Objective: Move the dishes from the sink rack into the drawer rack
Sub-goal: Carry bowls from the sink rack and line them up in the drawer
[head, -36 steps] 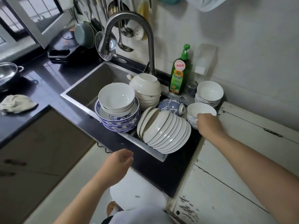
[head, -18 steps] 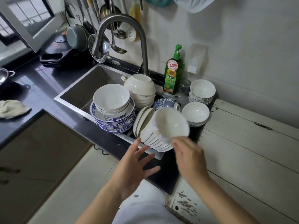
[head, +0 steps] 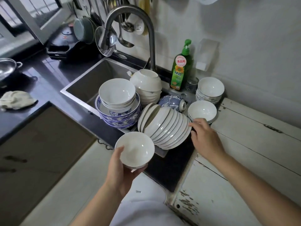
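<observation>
My left hand [head: 120, 170] holds a small white bowl [head: 135, 149] upright from below, in front of the counter edge. My right hand [head: 206, 138] reaches over the counter, its fingers loosely spread at the rim of a low stack of white bowls [head: 202, 110] and beside a row of white bowls lying on their sides [head: 164, 126] in the sink rack. Further left in the rack, white bowls [head: 117, 93] sit nested in blue-patterned bowls [head: 120, 118]. Upturned white bowls [head: 146, 82] and a blue-patterned bowl [head: 171, 101] lie behind. The drawer rack is not in view.
A tall curved faucet [head: 130, 15] arches over the steel sink [head: 97, 75]. A green detergent bottle [head: 180, 69] and another bowl stack [head: 210, 90] stand by the wall. A worn white cabinet top [head: 244, 144] lies right; a cloth [head: 16, 99] and a metal pot [head: 8, 69] sit left.
The white bowl passed from my right hand into my left, which lowered it toward me. My right hand has gone back out to the low bowl stack.
</observation>
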A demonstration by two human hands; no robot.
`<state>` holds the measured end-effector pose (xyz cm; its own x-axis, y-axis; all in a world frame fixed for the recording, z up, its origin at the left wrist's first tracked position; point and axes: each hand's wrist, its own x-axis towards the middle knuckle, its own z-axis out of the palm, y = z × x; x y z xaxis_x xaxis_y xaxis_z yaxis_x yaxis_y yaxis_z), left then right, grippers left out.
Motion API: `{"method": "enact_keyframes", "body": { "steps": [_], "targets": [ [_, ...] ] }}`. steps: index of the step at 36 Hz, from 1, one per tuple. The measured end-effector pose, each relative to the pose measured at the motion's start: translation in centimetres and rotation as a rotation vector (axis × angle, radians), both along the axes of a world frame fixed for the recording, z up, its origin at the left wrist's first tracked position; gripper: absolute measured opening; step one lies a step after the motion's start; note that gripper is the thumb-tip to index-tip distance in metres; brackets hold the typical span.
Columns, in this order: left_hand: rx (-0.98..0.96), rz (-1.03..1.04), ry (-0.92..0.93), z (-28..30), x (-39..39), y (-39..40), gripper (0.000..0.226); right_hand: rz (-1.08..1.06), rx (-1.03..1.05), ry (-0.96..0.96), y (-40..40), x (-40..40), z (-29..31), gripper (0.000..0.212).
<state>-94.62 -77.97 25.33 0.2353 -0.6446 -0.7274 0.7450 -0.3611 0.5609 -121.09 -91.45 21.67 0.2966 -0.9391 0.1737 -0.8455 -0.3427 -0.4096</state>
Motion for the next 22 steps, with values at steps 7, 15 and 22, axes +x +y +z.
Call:
{"method": "enact_keyframes", "body": {
  "steps": [7,15,22],
  "targets": [
    [0.031,0.02,0.034,0.2,0.0,0.8,0.038,-0.019,0.397,0.529,-10.4,-4.8,-3.4,0.054],
    [0.025,0.038,0.029,0.8,0.5,1.1,0.036,0.011,0.388,0.734,-11.2,-5.0,-3.2,0.029],
    [0.036,-0.006,0.04,0.8,1.0,1.8,0.039,0.061,0.225,0.784,-9.8,-5.5,-1.3,0.019]
  ]
}}
